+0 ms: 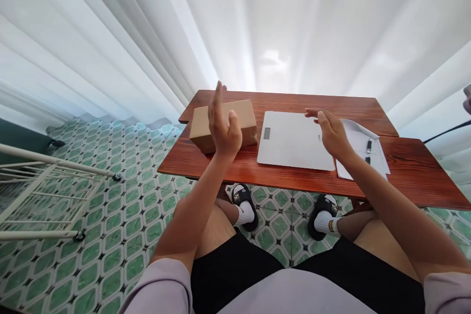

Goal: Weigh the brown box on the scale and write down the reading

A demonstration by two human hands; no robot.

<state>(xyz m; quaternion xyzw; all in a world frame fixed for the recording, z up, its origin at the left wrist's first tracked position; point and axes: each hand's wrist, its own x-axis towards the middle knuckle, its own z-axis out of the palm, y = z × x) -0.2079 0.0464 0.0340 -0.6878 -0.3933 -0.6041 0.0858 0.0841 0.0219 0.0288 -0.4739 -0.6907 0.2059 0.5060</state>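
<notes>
My left hand [223, 125] is raised edge-on above the near side of a brown cardboard box [206, 120], fingers straight and apart, holding nothing. The box lies on the left part of a low red-brown wooden table [257, 169]. My right hand [330, 130] hovers flat, palm down, over the right edge of a white flat scale [290, 140] with a small grey display, and it holds nothing. Just right of the scale, a sheet of paper [375, 157] carries a black pen [368, 149].
White curtains hang behind the table. A white metal rack [44, 191] lies on the green patterned tile floor at left. My knees and feet in black slippers sit under the table's near edge. A black cable [447, 132] runs at far right.
</notes>
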